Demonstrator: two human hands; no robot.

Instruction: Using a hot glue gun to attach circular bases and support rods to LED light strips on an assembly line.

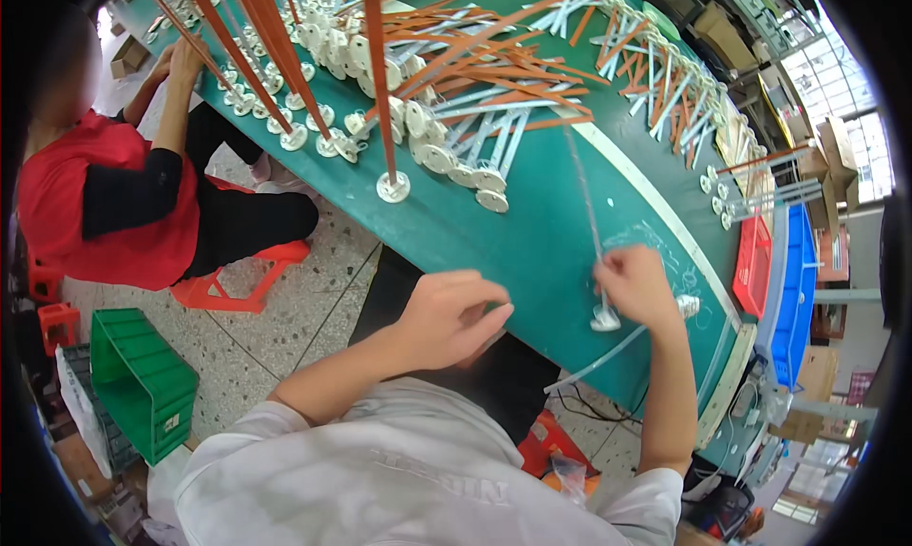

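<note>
My right hand [635,285] is closed around a thin grey strip [582,180]. This strip stands up from a white round base [604,319] resting on the green table [513,252]. Under my right wrist lies a second pale strip [598,360], which juts past the table's near edge. Beside the hand, a white fitting [687,306] lies on the tabletop. My left hand [454,320] hovers at the near edge, thumb apart from curled fingers, nothing visible in it. Ahead, an orange-brown strip [378,90] stands upright in a white disc base [392,187].
Piles of orange and grey strips [513,62] with white bases cover the far table. At left, a person in red [114,204] sits working with both hands. A green crate [142,385] stands on the floor. Red [752,266] and blue trays [796,290] flank the right.
</note>
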